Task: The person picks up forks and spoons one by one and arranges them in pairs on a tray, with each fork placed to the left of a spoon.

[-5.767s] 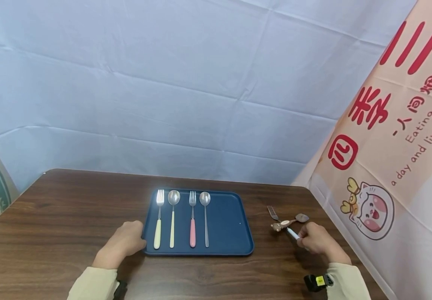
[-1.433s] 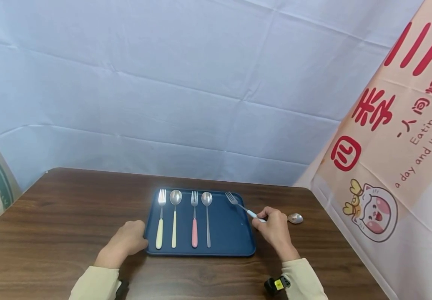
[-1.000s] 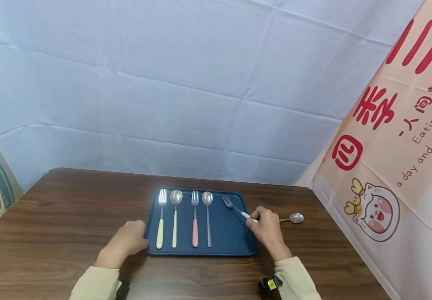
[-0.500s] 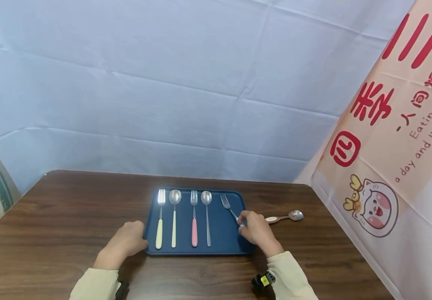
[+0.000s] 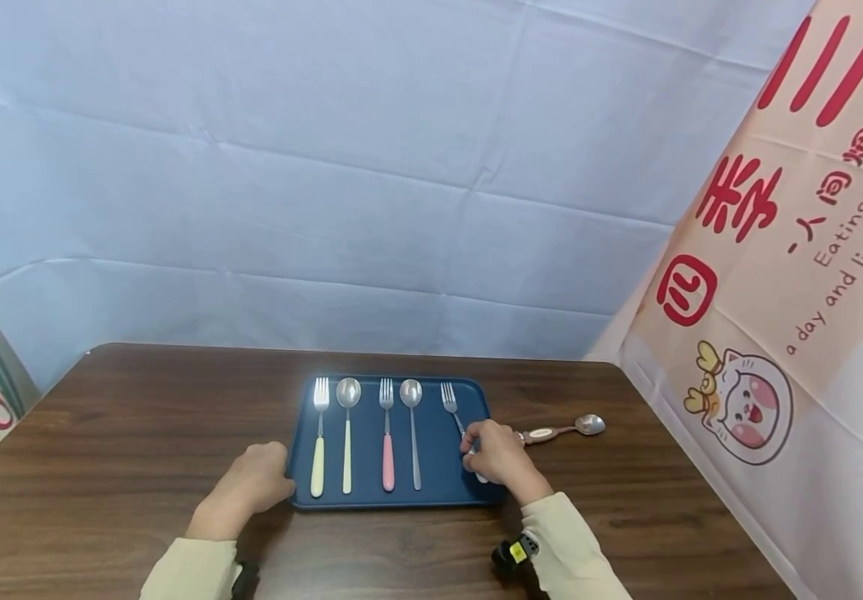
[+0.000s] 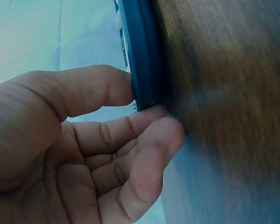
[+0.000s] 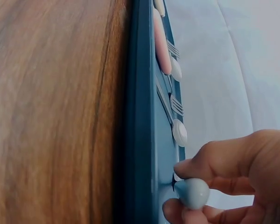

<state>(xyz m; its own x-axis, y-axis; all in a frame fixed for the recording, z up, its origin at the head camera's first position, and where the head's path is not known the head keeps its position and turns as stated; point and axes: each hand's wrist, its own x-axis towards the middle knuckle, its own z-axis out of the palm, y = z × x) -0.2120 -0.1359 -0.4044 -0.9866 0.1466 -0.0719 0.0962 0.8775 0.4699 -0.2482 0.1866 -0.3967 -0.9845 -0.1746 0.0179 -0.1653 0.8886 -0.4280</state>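
Observation:
My left hand (image 5: 247,483) pinches the near-left corner of the blue tray (image 5: 442,467); the thumb (image 6: 109,86) lies on the rim, with curled fingers beneath. My right hand (image 5: 502,454) holds a fork (image 5: 450,398) by its pale blue-and-white handle (image 7: 196,192), between thumb and fingers. That fork is over the tray's right part, tines pointing away, much of its handle hidden by the hand. Left of it on the tray lie a silver spoon (image 5: 412,425), a pink-handled fork (image 5: 387,458), a cream-handled spoon (image 5: 347,450) and a cream-handled fork (image 5: 318,467), roughly parallel.
A spoon with a brown decorated handle (image 5: 544,434) lies on the wooden table (image 5: 139,425) right of the tray, its handle end hidden behind my right hand. A pale cloth (image 5: 326,183) hangs behind the table, and a printed cloth (image 5: 746,333) hangs at the right.
My right hand has brought the fork leftward from beside the brown spoon onto the tray and swung it nearly in line with the other cutlery. The left hand stays at the tray corner.

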